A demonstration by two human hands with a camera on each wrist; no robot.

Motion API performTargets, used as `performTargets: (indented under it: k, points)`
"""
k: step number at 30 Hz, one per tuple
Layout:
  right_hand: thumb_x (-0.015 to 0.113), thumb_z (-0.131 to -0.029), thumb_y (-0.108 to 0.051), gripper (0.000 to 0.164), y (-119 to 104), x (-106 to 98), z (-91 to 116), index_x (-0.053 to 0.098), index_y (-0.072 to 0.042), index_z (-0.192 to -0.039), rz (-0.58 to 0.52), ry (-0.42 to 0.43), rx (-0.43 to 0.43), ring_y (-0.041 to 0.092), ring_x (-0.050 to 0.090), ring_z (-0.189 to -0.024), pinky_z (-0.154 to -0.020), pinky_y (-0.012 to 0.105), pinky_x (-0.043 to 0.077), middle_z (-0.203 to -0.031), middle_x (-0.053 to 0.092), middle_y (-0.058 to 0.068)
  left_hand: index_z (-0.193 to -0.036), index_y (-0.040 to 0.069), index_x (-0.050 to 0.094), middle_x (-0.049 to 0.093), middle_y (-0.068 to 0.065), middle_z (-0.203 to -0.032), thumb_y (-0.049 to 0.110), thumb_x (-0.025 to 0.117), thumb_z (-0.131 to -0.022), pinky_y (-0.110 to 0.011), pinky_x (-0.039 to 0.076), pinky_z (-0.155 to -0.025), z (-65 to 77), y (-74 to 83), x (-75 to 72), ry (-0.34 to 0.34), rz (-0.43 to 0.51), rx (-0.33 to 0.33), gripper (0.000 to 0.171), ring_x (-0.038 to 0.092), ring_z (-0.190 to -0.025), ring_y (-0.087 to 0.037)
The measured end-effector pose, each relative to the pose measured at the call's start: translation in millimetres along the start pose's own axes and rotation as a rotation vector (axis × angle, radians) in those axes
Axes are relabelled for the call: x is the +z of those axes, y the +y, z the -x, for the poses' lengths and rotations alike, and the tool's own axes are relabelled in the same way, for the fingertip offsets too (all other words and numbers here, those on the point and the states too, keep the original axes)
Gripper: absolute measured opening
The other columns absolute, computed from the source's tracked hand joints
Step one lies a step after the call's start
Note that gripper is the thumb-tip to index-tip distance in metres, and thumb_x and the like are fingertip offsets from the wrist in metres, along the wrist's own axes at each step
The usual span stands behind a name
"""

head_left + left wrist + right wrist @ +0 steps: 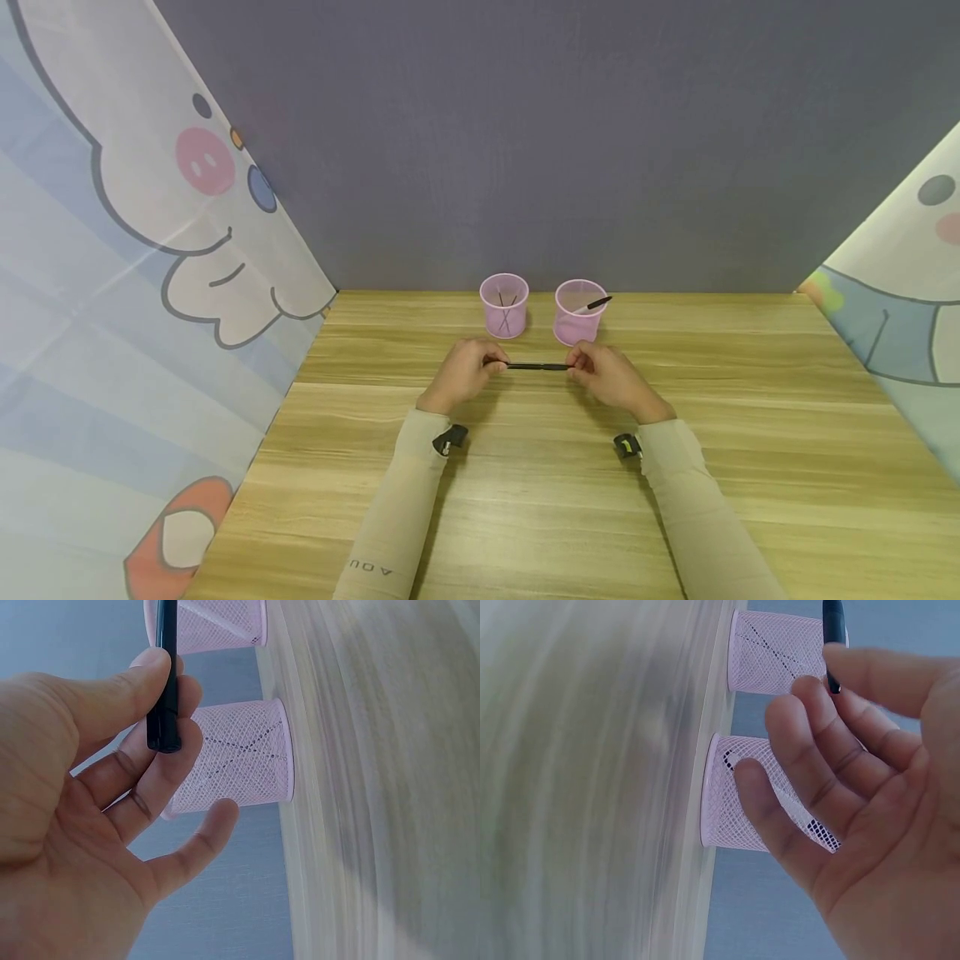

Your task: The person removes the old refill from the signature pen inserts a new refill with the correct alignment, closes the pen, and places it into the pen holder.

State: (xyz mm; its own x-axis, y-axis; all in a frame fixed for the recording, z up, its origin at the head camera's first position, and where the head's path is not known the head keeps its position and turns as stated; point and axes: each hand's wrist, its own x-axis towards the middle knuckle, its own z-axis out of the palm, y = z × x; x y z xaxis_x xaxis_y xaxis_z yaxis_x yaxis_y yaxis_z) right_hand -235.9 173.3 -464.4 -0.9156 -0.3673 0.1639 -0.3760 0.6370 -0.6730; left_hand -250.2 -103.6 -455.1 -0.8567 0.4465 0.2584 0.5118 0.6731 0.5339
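Note:
A slim black pen lies level between my two hands, just in front of two pink mesh cups. My left hand pinches one end between thumb and fingers; in the left wrist view, the blunt end of the pen shows beside the thumb, and the little finger stands away. At the other end, my right hand pinches the pen with thumb and fingertips. There the pen's narrower end pokes out past the thumb in the right wrist view.
The left cup holds thin dark sticks that cross. In the right cup leans a white pen with a black end. Both stand on a wooden table near a grey back wall. Cartoon-printed sheets flank the table.

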Motion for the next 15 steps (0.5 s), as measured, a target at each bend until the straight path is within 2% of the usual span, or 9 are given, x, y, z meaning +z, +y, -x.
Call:
performTargets:
  k: [3, 7, 11, 15]
  points:
    - [0.070, -0.096, -0.010, 0.006, 1.9, 0.4, -0.1, 0.069, -0.009, -0.101, -0.002, -0.011, 0.002, 0.012, 0.062, -0.077, -0.074, 0.031, 0.053, -0.086, 0.070, 0.002, -0.091, 0.009, 0.079, 0.077, -0.002, -0.091, 0.013, 0.076, -0.092, -0.031, 0.057, -0.079, 0.5, -0.6, 0.2, 0.007, 0.006, 0.004, 0.005, 0.068, -0.084, -0.012]
    - [0.063, -0.102, -0.017, 0.012, 4.1, -0.5, 0.5, 0.071, -0.009, -0.105, 0.011, -0.020, 0.008, 0.012, 0.062, -0.076, -0.074, 0.034, 0.053, -0.090, 0.073, 0.005, -0.091, 0.008, 0.079, 0.077, -0.002, -0.090, 0.013, 0.076, -0.092, -0.029, 0.057, -0.077, 0.4, -0.4, 0.1, 0.012, 0.006, 0.016, 0.006, 0.067, -0.081, -0.011]
    - [0.057, -0.105, -0.017, 0.019, 4.1, -1.7, 1.1, 0.073, -0.007, -0.102, 0.029, -0.025, -0.002, 0.014, 0.063, -0.076, -0.070, 0.034, 0.053, -0.087, 0.074, 0.008, -0.090, 0.008, 0.078, 0.076, -0.002, -0.088, 0.015, 0.076, -0.091, -0.026, 0.055, -0.074, 0.1, 0.5, -0.6, 0.008, 0.002, 0.015, 0.007, 0.065, -0.078, -0.009]
    - [0.054, -0.106, -0.015, 0.023, 4.0, -0.7, 1.0, 0.072, -0.005, -0.096, 0.052, -0.036, -0.004, 0.012, 0.060, -0.072, -0.068, 0.032, 0.051, -0.080, 0.071, 0.005, -0.090, 0.009, 0.078, 0.076, -0.001, -0.087, 0.015, 0.076, -0.091, -0.025, 0.054, -0.073, -0.1, 0.6, -0.8, 0.006, -0.001, 0.015, 0.007, 0.064, -0.077, -0.009]
